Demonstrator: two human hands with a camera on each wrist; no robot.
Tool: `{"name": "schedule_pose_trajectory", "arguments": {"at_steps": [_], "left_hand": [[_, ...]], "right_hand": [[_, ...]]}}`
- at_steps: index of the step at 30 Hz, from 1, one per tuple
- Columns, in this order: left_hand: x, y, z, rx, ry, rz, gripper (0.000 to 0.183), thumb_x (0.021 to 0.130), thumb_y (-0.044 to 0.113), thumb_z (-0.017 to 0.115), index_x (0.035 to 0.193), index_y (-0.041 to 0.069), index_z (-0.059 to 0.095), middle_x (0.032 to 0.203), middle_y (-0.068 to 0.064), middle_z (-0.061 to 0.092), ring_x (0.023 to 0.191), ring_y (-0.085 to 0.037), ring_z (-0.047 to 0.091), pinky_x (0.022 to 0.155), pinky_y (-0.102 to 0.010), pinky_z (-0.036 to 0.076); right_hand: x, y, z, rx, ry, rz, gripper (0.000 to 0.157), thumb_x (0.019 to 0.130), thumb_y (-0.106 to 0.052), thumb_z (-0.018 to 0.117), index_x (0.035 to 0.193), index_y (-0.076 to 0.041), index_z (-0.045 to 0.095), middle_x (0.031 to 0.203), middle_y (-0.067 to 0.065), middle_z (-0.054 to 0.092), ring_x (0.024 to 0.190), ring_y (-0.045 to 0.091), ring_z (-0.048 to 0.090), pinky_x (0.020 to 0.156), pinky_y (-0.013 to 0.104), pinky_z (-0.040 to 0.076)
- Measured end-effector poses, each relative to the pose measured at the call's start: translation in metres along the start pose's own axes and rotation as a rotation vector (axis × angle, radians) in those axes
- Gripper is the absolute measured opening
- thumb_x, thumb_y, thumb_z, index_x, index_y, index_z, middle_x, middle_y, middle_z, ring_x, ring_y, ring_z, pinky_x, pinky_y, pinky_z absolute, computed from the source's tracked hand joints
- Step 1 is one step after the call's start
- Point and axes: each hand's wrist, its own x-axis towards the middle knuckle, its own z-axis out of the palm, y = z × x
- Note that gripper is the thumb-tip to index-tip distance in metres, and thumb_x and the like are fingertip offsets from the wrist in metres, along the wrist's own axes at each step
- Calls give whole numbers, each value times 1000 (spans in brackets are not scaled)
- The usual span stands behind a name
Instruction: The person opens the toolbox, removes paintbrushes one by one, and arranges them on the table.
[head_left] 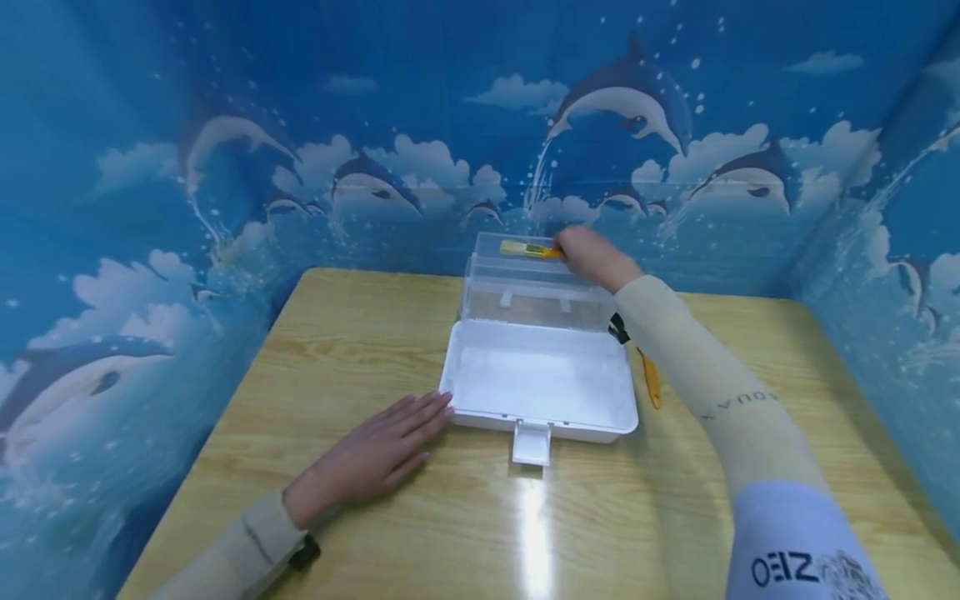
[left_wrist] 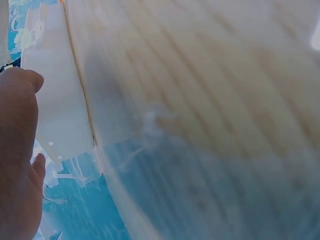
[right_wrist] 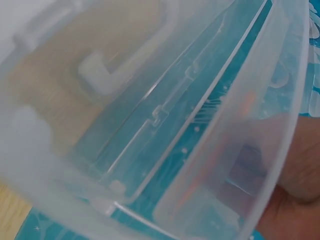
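Note:
A white plastic box [head_left: 543, 371] with a clear lid [head_left: 525, 300] stands open, its lid raised at the back. My right hand [head_left: 592, 254] holds a small flat paintbrush [head_left: 528, 249] by its yellow handle, pale bristles pointing left, at the top of the raised lid. In the right wrist view, the fingers [right_wrist: 245, 170] and an orange streak show blurred through the clear plastic. With fingers straight, my left hand [head_left: 375, 446] lies at the box's front left corner, fingertips right at the rim. The left wrist view catches part of that hand [left_wrist: 17, 150] beside the white box [left_wrist: 60, 95].
On the wooden table [head_left: 360, 333], an orange handle [head_left: 651, 379] lies right of the box, partly hidden by my right sleeve [head_left: 720, 392]. The box's white latch [head_left: 532, 443] hangs out at the front. A blue dolphin-print curtain [head_left: 420, 100] encloses the back and sides.

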Motion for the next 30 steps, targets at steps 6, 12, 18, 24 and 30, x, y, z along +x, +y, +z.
{"name": "schedule_pose_trajectory", "arguments": {"at_steps": [6,12,18,24,30], "left_hand": [[-2,-1,1,16,5,4,72,103,33,57,163,11,22,171,-5,16,156,-24,21,130,-38,14],[-1,0,-1,14,5,2,71,103,33,56,162,11,23,171,-5,16,156,-23,20,128,-41,18],[-2,1,-2,11,-4,-7,71,104,33,56,163,12,22,171,-4,15,156,-23,20,129,-39,15],[-3,1,-2,11,-18,-24,72,104,34,55,163,14,20,172,-2,13,157,-21,18,129,-38,15],[-2,1,-1,13,-27,-22,71,105,36,52,164,15,18,172,-2,11,157,-21,17,129,-37,13]], "right_hand": [[2,0,-2,-5,-17,-7,29,104,-4,53,131,3,62,129,23,65,121,36,61,107,49,52],[-3,3,-4,16,-10,-34,30,105,-4,52,133,4,61,129,24,64,122,37,60,105,50,53],[-12,2,-6,15,27,-47,31,104,-4,52,133,3,61,129,22,63,121,36,60,104,50,53],[-24,0,-10,-4,102,-59,29,104,-5,55,131,2,63,124,22,65,115,36,62,100,50,54],[-37,4,-12,17,140,-40,28,104,-6,56,130,1,63,124,20,65,114,36,62,99,51,55]]}}
